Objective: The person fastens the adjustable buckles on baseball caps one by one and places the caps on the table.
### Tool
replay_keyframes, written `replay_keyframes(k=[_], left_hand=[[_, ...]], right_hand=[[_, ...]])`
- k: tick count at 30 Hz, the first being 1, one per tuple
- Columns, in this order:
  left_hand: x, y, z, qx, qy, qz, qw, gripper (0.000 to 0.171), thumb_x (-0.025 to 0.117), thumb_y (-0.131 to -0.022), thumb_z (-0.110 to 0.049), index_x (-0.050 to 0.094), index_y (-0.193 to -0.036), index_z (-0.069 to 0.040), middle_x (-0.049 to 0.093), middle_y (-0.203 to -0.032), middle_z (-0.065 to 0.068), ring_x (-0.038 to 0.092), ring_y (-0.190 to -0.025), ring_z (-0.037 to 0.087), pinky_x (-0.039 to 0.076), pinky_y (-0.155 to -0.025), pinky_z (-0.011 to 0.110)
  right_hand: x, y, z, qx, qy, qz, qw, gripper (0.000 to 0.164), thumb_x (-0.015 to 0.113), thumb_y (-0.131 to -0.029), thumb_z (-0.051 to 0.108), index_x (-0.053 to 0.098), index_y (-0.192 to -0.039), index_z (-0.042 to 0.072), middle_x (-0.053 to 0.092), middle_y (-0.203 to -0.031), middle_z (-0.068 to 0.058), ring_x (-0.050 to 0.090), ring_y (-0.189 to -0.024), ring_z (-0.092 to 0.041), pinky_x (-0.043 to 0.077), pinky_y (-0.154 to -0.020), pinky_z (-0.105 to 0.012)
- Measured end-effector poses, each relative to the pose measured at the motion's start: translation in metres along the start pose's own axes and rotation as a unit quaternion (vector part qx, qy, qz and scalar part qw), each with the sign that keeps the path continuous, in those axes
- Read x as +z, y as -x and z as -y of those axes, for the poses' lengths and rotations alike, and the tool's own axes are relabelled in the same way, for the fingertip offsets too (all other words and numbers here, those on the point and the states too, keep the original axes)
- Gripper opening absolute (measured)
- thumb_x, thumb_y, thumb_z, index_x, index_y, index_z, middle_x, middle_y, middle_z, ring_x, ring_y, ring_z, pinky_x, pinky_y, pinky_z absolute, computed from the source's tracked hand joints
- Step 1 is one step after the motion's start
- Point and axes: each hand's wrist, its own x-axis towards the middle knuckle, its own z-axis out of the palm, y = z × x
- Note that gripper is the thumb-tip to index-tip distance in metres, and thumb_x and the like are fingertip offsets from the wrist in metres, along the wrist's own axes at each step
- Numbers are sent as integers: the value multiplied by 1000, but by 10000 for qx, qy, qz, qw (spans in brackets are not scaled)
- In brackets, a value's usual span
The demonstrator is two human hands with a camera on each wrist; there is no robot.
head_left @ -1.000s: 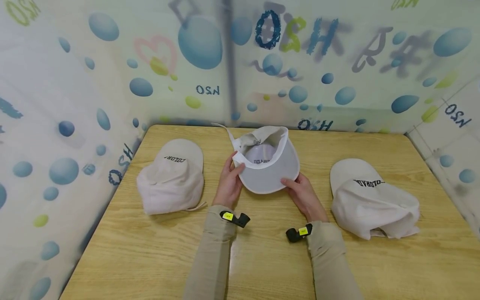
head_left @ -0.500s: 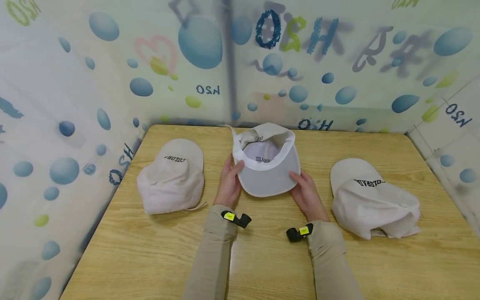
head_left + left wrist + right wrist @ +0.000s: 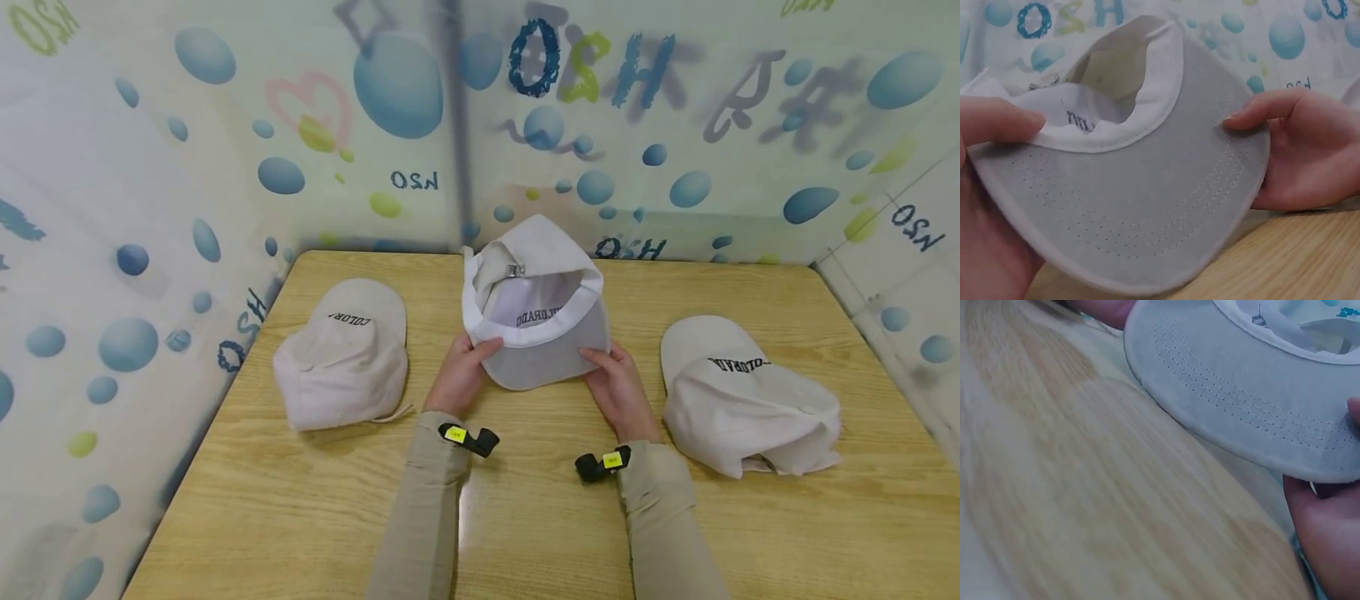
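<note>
A white baseball cap is held up above the table, its hollow inside and grey brim underside turned toward me. My left hand grips the brim's left side, the thumb lying by the white sweatband. At the right edge of the brim, my right hand pinches it between thumb and fingers. Dark lettering shows reversed inside the crown, and a small metal buckle sits on the back strap. In the left wrist view, rows of stitching run along the brim. Fingers behind the brim are mostly hidden.
One more white cap lies on the wooden table to the left, lettering on its front. Another cap, rumpled, lies at the right beside my right forearm. A patterned wall stands directly behind the table's far edge.
The held cap has tilted up and turned a little, so its crown stands higher and more of its inside shows. My right hand has shifted slightly right along the brim. Both other caps stayed put.
</note>
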Motion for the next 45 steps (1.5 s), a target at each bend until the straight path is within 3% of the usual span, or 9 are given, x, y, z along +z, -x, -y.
replay_keyframes(k=[8,13,19,25,31,33,39,42,45], left_hand=[[-1,3,-4,580,-442,-114,9973,24,57,-87,-10,55,-110,-2,57,-108,5,50,-104,19,37,-94,34],[-1,5,-8,855,-813,-651,9909,20,64,-82,-11,61,-101,-4,59,-101,2,51,-99,16,38,-91,33],[-2,7,-10,683,-1561,-1175,9783,17,66,-80,-9,64,-92,3,61,-89,-1,52,-90,13,40,-84,30],[2,9,-14,641,-1918,-1115,9730,15,64,-81,-4,64,-91,6,62,-94,9,54,-89,10,42,-84,30],[10,14,-24,685,-2825,-1103,9504,20,62,-83,-7,60,-94,10,59,-96,24,49,-79,8,42,-75,27],[10,14,-26,651,-2935,-1097,9474,23,62,-84,-8,58,-95,12,57,-96,27,47,-79,10,41,-74,28],[12,14,-27,413,-2886,-1227,9487,23,56,-86,-4,55,-107,4,57,-108,18,50,-95,15,40,-86,33],[12,17,-27,331,-3047,-1313,9428,27,49,-89,-3,51,-116,-1,55,-115,13,49,-106,19,37,-92,35],[12,20,-28,582,-3252,-1248,9356,37,46,-91,-5,43,-128,-3,47,-127,14,41,-117,23,30,-99,37]], right_hand=[[4,-2,-2,-3,-42,2,10000,28,51,-84,-10,70,-91,10,58,-102,0,50,-96,-13,39,-84,-27],[1,-1,0,-65,-172,97,9998,29,49,-87,-9,68,-100,8,58,-109,-3,51,-103,-17,36,-95,-35],[-1,-1,1,-177,-274,68,9994,29,48,-87,-8,69,-99,9,59,-109,-4,51,-107,-19,19,-103,-48],[-1,-3,-1,-324,-335,105,9989,27,47,-89,-6,68,-99,8,55,-112,-2,44,-112,-17,15,-103,-51],[-2,-3,1,-253,-424,194,9986,31,44,-89,-9,68,-98,9,57,-111,-2,46,-111,-16,14,-104,-50],[-2,-3,1,-207,-392,172,9989,31,45,-88,-9,68,-98,9,56,-112,-2,46,-111,-16,16,-104,-48],[-2,-4,0,-252,-214,98,9994,25,49,-88,-4,64,-106,8,54,-114,-3,49,-107,-17,24,-102,-44],[-3,-5,-1,-258,-112,8,9996,26,50,-89,-2,60,-112,7,52,-116,-4,49,-106,-16,29,-100,-39],[-4,-5,-2,-192,-47,-94,9998,30,50,-89,-1,57,-117,6,51,-117,-3,48,-105,-14,36,-94,-32]])
